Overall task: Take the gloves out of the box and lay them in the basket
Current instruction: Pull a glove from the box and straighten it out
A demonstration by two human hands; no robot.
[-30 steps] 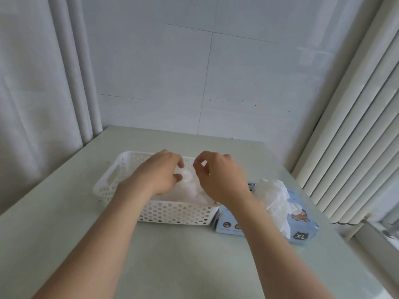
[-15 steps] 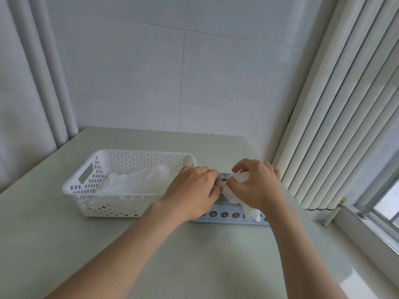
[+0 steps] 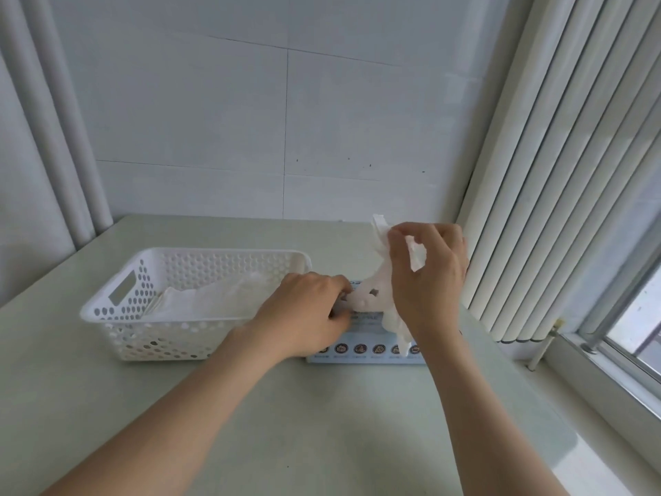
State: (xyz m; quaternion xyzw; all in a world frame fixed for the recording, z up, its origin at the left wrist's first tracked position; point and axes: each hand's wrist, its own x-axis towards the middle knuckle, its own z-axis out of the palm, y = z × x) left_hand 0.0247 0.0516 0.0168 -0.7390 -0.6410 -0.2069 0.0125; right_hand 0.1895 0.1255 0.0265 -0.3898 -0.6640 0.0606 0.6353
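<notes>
A light-blue glove box (image 3: 365,349) lies on the table just right of a white perforated basket (image 3: 118,311). White gloves (image 3: 214,298) lie flat in the basket. My right hand (image 3: 429,277) pinches a thin white glove (image 3: 379,281) and holds it raised above the box, its lower end still at the opening. My left hand (image 3: 304,316) sits on the box's left end, fingers curled on top beside the glove and thumb against the front. It hides that part of the box.
The pale green table (image 3: 322,424) meets a white wall at the back. White vertical blinds (image 3: 536,173) hang close to the right of the box, with a window sill (image 3: 608,388) below them.
Both hands left the basket and moved right to the box. My right hand has since lifted a glove up out of the opening while my left hand stayed on the box.
</notes>
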